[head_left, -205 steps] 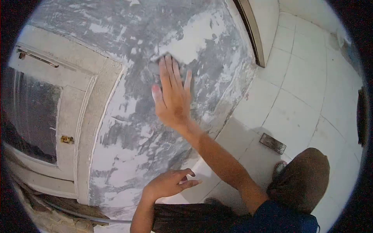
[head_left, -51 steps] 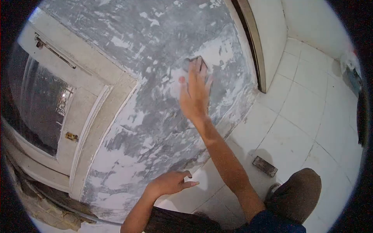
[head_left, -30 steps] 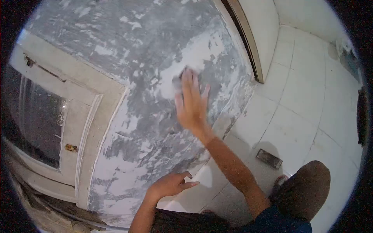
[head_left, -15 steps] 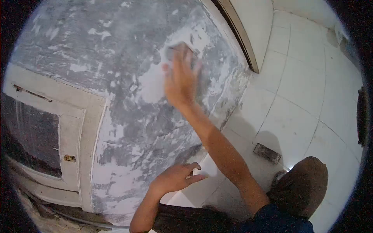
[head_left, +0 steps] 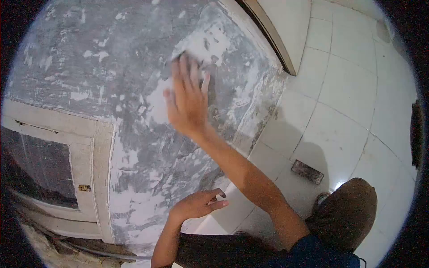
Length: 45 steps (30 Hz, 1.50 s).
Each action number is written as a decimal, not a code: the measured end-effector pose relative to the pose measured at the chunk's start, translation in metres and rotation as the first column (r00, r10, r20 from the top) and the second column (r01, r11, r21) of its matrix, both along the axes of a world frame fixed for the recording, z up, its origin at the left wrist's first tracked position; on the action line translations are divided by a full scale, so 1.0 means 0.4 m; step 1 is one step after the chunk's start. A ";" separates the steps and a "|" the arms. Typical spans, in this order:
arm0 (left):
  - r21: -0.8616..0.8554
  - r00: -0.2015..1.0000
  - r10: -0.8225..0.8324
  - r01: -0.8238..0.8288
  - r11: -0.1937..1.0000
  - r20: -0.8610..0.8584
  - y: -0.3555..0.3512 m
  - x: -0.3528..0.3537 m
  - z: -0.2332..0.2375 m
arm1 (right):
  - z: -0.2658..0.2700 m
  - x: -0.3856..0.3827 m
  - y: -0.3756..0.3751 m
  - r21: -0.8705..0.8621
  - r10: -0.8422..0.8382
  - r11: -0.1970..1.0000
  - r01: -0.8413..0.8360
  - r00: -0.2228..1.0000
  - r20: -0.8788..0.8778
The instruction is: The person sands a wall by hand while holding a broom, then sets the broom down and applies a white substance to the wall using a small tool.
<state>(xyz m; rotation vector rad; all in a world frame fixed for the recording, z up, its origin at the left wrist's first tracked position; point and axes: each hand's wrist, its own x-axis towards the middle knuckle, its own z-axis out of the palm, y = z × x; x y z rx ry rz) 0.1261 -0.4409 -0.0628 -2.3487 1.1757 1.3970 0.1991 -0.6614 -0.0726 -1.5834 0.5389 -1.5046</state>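
Note:
My right hand lies on the patchy grey and white wall, fingers stretched upward. A thin dark pad, mostly hidden, shows at the fingertips, pressed between them and the wall. White dust coats the little finger. Lower down, near the wall's bottom edge, my left hand hangs with its fingers loosely bent and apart, holding nothing.
A white-framed door or window with a dark pane is at the left. Another frame borders the wall at upper right. A dark rectangular block lies on the tiled floor, near my knee.
My right hand has moved left and slightly down over the wall with the pad beneath its fingers. My left hand is nearly unmoved. The view has shifted slightly.

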 end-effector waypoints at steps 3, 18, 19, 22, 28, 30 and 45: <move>-0.052 0.999 -0.036 0.036 0.998 -0.002 0.017 0.026 -0.032 | -0.085 -0.041 0.046 -0.128 0.107 0.986 -0.110 0.994 -0.029; 0.069 0.994 0.030 -0.038 0.997 0.106 -0.050 0.001 0.023 | -0.143 -0.038 -0.010 -0.089 0.061 0.993 -0.076 0.985 -0.160; 0.061 0.993 0.030 -0.037 0.997 0.112 -0.044 0.004 0.026 | -0.149 -0.014 -0.043 0.032 -0.021 0.999 0.028 0.981 -0.192; 0.047 0.996 0.014 -0.018 0.999 0.085 -0.011 -0.003 0.035 | -0.038 0.040 -0.151 0.163 -0.084 0.982 0.092 0.995 -0.056; -0.026 0.996 0.000 0.002 1.000 0.090 -0.011 -0.016 0.019 | -0.062 -0.036 -0.013 -0.196 0.027 0.980 -0.042 0.996 -0.079; 0.020 0.996 0.013 -0.015 1.000 0.091 -0.003 -0.005 0.021 | -0.121 -0.047 -0.034 -0.268 0.100 0.952 -0.147 0.978 -0.181; 0.018 0.996 0.021 -0.022 1.000 0.084 0.038 -0.015 0.057 | -0.052 0.000 -0.055 -0.157 -0.017 0.988 0.000 0.994 -0.110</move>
